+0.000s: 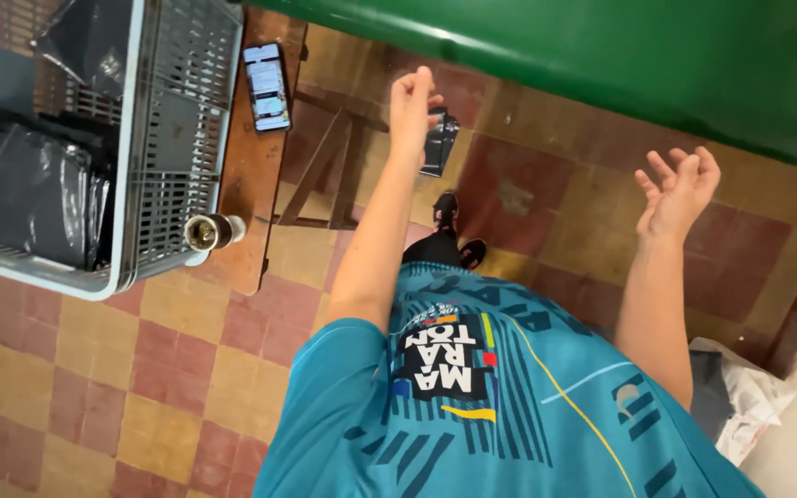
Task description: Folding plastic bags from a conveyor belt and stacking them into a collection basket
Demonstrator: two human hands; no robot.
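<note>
My left hand [412, 103] is raised in front of me over the tiled floor, fingers closed on the top of a small black plastic packet [439, 144] that hangs below it. My right hand [678, 192] is held out to the right with palm up and fingers spread, holding nothing. It is close to the edge of a green surface [601, 55]. My teal printed shirt [472, 397] fills the lower middle, and my dark shoes [454, 235] show below the packet.
A grey slatted plastic crate [172, 138] holding black plastic bags [29, 184] sits on a wooden bench [251, 175] at left. A lit phone [267, 87] and a small round-topped bottle [210, 231] rest on the bench. Crumpled white bag [744, 406] lies lower right.
</note>
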